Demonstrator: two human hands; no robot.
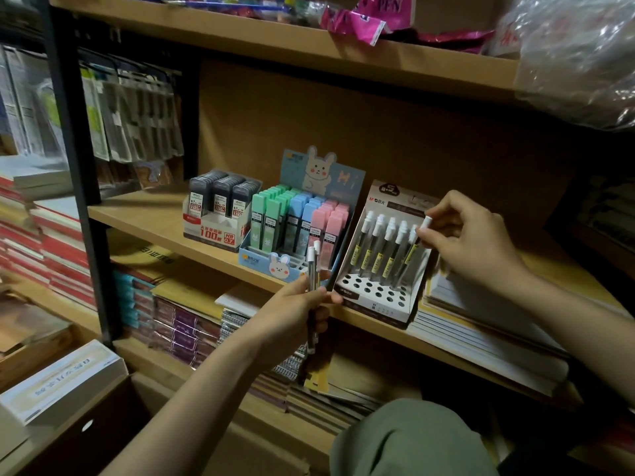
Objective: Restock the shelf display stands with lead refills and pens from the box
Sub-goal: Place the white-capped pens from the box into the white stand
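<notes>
Head view. Right hand (470, 242) pinches the white cap of one pen (414, 249) betw. thumb and fingertips, pen upright at the right end of the back row of the pen stand (378, 297); held by the cap, prob. so the tip can be steered down into a hole. Left hand (302, 304) grips a spare bundle of pens (313, 269), caps up, just in front of the shelf (144, 214) front edge, near the stand's left corner, likely kept close as supply for the other hand. Stand sits tilted back at the shelf's front edge; five pens fill its back row, front rows of holes still bare, so restock is early here. Lead refills: pastel stand (299, 228) and dark-case stand (220, 214) stand to its left, both looking well filled. Source box not identifiable w/ certainty.
</notes>
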